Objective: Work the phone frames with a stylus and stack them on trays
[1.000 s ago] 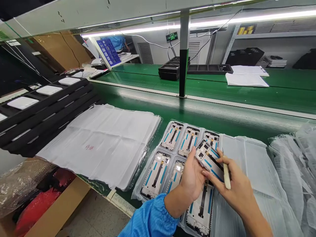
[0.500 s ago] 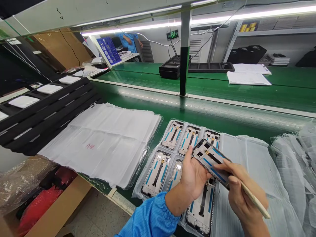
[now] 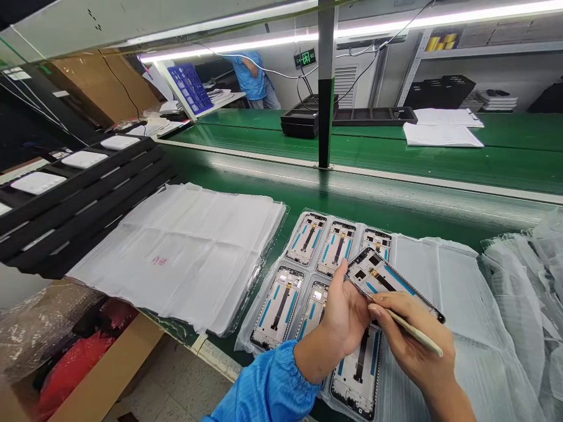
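Observation:
My left hand [image 3: 345,313], in a blue sleeve, is closed on a phone screen frame [image 3: 398,284], tilted above the tray. The frame's inner side shows, with blue strips and a dark ribbon cable. My right hand [image 3: 416,337] pinches a slim pale stick-like tool [image 3: 417,333], its front end at the frame's near long edge; the tip is hard to make out. Below lies a clear plastic tray [image 3: 246,328] holding several similar phone frames [image 3: 277,308]. My hands hide part of the tray.
White sheets [image 3: 193,246] cover a stack of trays at left. Another white sheet [image 3: 422,258] and crumpled film [image 3: 519,293] lie at right. A metal post [image 3: 324,117] stands behind. Black racks [image 3: 88,205] and an open carton [image 3: 109,363] are at left. Beyond the bench stands a person [image 3: 255,76].
My right hand has moved left and down along the frame, bringing the tool to its near edge. The held frame has shifted slightly right. The person behind has moved further into view.

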Demonstrator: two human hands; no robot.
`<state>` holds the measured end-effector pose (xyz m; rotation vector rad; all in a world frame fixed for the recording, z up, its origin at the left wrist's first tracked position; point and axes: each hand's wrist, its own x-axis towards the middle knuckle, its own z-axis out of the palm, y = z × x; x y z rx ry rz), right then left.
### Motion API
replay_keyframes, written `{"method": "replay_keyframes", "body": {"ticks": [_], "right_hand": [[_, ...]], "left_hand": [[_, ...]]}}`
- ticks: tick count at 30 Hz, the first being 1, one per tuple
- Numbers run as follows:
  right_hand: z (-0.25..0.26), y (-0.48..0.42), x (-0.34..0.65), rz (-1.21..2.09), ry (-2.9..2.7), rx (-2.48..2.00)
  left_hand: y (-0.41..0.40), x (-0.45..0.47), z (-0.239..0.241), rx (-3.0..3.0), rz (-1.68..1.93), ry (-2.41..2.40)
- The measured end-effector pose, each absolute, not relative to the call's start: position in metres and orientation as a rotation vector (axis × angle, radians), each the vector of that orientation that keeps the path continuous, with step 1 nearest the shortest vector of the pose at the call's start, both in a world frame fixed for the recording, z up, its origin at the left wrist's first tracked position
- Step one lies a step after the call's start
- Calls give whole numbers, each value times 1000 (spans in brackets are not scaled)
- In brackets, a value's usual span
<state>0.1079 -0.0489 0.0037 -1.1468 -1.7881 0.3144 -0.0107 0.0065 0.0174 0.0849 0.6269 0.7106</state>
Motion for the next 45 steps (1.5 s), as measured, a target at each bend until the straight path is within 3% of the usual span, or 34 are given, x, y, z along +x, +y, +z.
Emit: {"method": "replay_keyframes", "body": {"ticks": [19,27,32,37,45], "right_hand": [[-5,-49,110,279,-1817,-1181],[2,-52,113,-111,-1536,-1480],[-10,-43,136,17,-1862,-1533],[-17,-42,138,148,-1820,-1532],[-18,-39,143,896,-1239,-1420]], "left_hand": [[4,-11,14,119,725,609],[6,-11,8,34,741,628],[10,-11,12,-88,780,624],[10,-9,7,-116,789,661],[15,-11,5,-171,716,793]]}}
